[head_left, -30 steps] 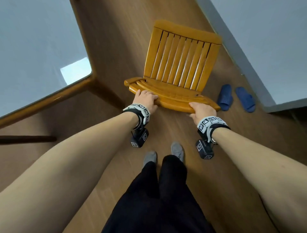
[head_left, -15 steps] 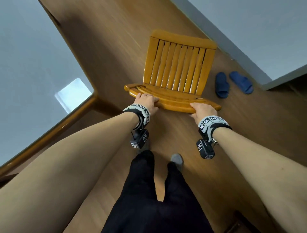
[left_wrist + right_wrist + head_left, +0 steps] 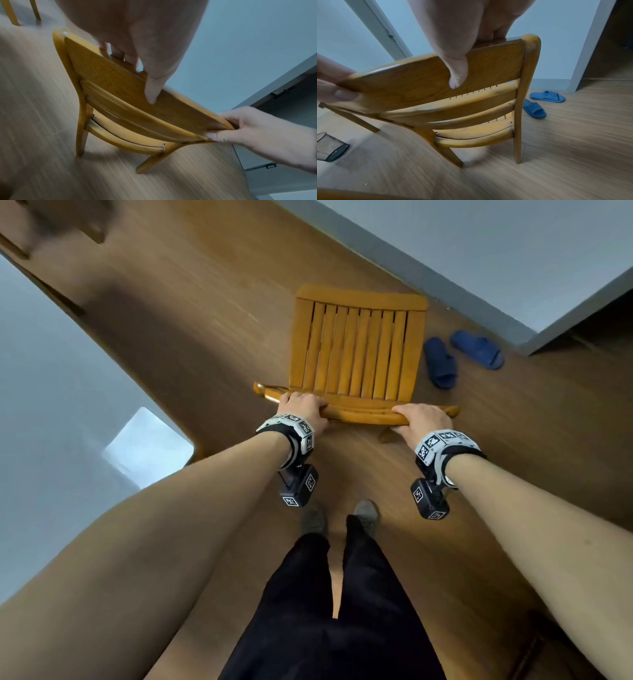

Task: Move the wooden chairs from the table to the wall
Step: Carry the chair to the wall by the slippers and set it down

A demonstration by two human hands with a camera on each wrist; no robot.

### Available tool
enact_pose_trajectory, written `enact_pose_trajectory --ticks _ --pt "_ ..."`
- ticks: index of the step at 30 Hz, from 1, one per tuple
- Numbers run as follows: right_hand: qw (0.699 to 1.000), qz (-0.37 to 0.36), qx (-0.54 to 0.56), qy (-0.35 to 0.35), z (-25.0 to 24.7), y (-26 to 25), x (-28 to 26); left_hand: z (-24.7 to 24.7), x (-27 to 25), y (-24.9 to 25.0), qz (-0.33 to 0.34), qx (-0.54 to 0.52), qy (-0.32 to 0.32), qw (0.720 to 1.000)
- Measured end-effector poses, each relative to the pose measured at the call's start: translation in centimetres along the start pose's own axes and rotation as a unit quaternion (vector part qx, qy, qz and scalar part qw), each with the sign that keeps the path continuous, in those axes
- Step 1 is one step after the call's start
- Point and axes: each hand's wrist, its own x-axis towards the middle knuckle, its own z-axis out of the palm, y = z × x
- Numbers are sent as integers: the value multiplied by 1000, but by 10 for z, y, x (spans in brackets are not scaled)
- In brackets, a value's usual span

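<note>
A yellow wooden chair [image 3: 356, 350] with a slatted seat stands on the wood floor in front of me, its seat facing the grey wall [image 3: 496, 258]. My left hand [image 3: 301, 409] grips the left end of its top back rail, and my right hand [image 3: 416, 419] grips the right end. In the left wrist view the left hand [image 3: 137, 54] has its fingers over the rail [image 3: 130, 86] and its thumb on the rail's back. The right wrist view shows the right hand [image 3: 458, 56] wrapped round the rail [image 3: 419, 75] the same way.
Two blue slippers [image 3: 462, 357] lie on the floor right of the chair, close to the wall. The glass-topped table [image 3: 51, 405] with its wooden edge is at my left. A dark mesh bin [image 3: 329, 147] sits on the floor at left. Another chair's legs [image 3: 10, 12] show behind.
The chair has turned and moved nearer the wall with both hands still on its back rail. The table has slid further left and behind, and my feet have stepped forward.
</note>
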Motion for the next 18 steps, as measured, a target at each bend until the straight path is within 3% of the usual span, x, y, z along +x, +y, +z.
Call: enact_pose_trajectory --ticks 4,9,18 --pt "1000 2 4 11 -1 0 -1 2 1 4 -4 9 11 1000" --pt "997 -11 -50 -65 -20 -2 15 -14 7 11 -43 -8 -15 999" --pt "996 -20 -23 -79 -113 11 72 -104 44 37 -31 -35 17 999"
